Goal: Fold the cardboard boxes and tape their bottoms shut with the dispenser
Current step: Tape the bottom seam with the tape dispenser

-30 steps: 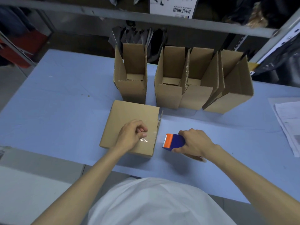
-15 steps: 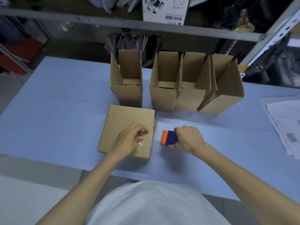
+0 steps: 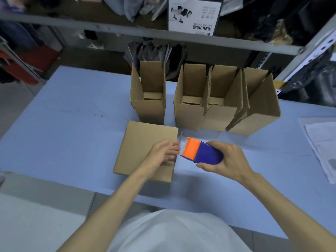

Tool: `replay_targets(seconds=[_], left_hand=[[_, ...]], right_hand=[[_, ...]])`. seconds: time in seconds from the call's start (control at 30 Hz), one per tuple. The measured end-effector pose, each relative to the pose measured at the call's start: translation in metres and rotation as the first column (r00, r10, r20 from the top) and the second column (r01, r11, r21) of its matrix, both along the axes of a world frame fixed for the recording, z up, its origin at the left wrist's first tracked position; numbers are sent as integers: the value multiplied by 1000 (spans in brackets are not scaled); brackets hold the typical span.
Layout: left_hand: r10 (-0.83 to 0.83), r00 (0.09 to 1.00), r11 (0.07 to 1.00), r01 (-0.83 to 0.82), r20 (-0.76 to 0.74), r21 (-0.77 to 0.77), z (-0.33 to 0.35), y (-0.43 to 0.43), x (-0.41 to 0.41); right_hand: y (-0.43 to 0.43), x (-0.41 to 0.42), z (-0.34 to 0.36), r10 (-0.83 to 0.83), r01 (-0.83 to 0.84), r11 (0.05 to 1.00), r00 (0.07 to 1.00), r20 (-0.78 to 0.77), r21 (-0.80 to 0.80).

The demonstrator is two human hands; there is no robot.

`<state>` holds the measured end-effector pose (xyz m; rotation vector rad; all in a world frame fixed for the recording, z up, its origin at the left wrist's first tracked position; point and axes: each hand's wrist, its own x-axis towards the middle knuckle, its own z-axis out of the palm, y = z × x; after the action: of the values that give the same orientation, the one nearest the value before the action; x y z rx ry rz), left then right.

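The right hand (image 3: 225,160) curls round the blue-and-orange tape dispenser (image 3: 201,151), whose orange mouth sits just off the right edge of the flat-lying cardboard box (image 3: 143,142). The left hand (image 3: 161,153) rests at that edge, fingers loosely straight (pinching nothing I can see). Beyond the grip stand four open boxes (image 3: 148,106). To its right, blue table (image 3: 272,151) runs to loose papers (image 3: 323,142). A shelf carton (image 3: 194,13) bears upside-down print, too small to read.

On the pale blue worktop (image 3: 72,124), at its right edge, lie white paper sheets (image 3: 321,148); behind, a white printed carton (image 3: 194,15) sits on a grey metal shelf (image 3: 109,31).
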<state>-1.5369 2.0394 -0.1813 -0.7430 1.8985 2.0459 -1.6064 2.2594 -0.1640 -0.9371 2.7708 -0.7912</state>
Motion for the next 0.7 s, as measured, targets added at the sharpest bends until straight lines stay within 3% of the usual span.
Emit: replay_targets(seconds=[0.03, 0.1, 0.27, 0.47, 0.7], left_hand=[[-3, 1000, 993, 3, 2, 117, 5, 0, 0], [-5, 1000, 977, 8, -13, 211, 11, 0, 2], [-67, 998, 977, 63, 12, 205, 12, -3, 1], [-87, 996, 993, 87, 9, -75, 13, -4, -2], [-57, 998, 961, 48, -24, -271, 13, -5, -6]], right_hand=[[-2, 1, 2, 22, -22, 1000, 1000, -2, -20], [-6, 3, 6, 59, -58, 997, 998, 1, -55], [-14, 6, 12, 109, -109, 990, 994, 3, -91], [-17, 6, 15, 122, -121, 990, 992, 16, -67], [-18, 3, 14, 121, -119, 992, 991, 63, -44]])
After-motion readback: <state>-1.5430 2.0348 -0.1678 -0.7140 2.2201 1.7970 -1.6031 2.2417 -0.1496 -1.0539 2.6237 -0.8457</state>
